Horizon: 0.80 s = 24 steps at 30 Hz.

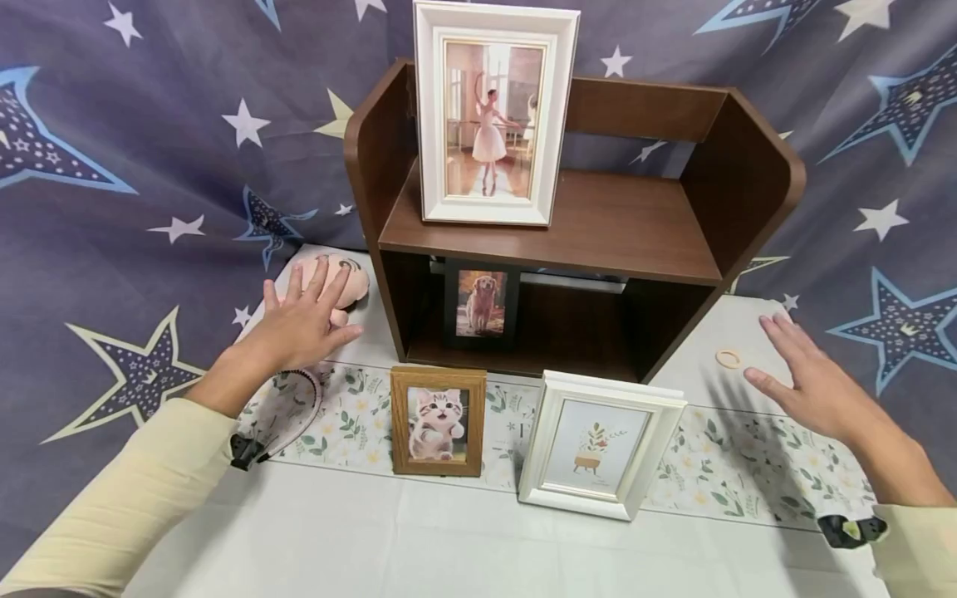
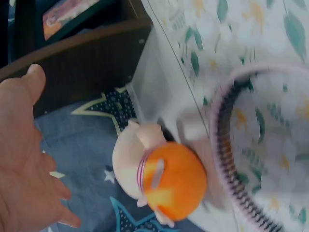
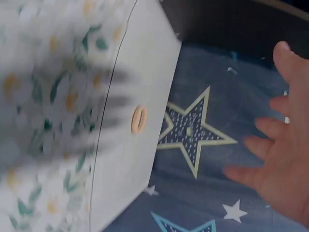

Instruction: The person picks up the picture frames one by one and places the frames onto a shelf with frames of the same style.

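My left hand, fingers spread, hovers over a pink plush toy left of the brown shelf. The left wrist view shows the plush toy's orange part and a pink headband. Off to the right, my right hand is held in the air with straight fingers, near a small beige ring. Neither hand holds anything. A white frame with a ballerina picture stands on the upper shelf. A dark frame with a dog picture stands in the lower compartment.
In front of the shelf stand a wooden frame with a kitten picture and a white frame with a plant picture. They rest on a white table with a floral strip. A star-patterned cloth hangs behind.
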### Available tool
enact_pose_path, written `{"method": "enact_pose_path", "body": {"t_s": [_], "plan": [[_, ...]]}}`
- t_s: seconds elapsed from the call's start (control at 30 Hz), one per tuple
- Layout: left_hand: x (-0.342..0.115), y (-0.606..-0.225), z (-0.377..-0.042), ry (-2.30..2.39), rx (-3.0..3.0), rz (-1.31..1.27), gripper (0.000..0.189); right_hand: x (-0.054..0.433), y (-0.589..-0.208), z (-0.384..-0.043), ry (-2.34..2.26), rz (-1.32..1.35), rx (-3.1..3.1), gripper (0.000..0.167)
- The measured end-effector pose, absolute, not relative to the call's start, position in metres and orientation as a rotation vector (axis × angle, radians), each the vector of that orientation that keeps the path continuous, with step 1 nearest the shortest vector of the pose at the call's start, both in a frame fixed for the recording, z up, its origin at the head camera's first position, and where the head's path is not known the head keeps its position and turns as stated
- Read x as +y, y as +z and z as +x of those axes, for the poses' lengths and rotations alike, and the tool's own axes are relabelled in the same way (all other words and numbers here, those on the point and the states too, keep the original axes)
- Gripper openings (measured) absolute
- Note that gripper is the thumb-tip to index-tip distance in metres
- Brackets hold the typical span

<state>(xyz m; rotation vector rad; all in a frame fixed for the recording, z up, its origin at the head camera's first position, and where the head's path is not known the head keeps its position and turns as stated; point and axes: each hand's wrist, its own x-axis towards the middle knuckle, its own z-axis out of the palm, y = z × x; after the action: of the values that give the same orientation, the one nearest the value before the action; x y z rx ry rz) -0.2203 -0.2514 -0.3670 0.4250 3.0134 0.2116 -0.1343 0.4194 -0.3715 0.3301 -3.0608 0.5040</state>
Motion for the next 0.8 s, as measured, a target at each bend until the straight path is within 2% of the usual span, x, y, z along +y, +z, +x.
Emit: {"method": "enact_pose_path", "body": {"t_s": [0.13,0.23,0.43,0.6,0.8], "plan": [[-0.243,-0.372,-0.221,0.46,3.022,0.48,0.095,0.405,-0.37,-0.125,0.82,0.354,-2.928,0.062],[-0.237,-0.378,-0.223,0.708,3.008,0.521,0.095,0.39,-0.375,-0.12,1.2,0.484,-2.792,0.052],[-0.222,-0.385,-0.229,1.169,2.915,0.529,0.087,0.362,-0.383,-0.114,1.881,0.858,-2.508,0.053],[-0.208,-0.387,-0.232,1.476,2.782,0.439,0.085,0.343,-0.389,-0.109,1.997,0.897,-2.511,0.054],[-0.195,-0.389,-0.234,1.536,2.782,0.382,0.08,0.329,-0.392,-0.104,1.952,0.889,-2.528,0.057]]}}
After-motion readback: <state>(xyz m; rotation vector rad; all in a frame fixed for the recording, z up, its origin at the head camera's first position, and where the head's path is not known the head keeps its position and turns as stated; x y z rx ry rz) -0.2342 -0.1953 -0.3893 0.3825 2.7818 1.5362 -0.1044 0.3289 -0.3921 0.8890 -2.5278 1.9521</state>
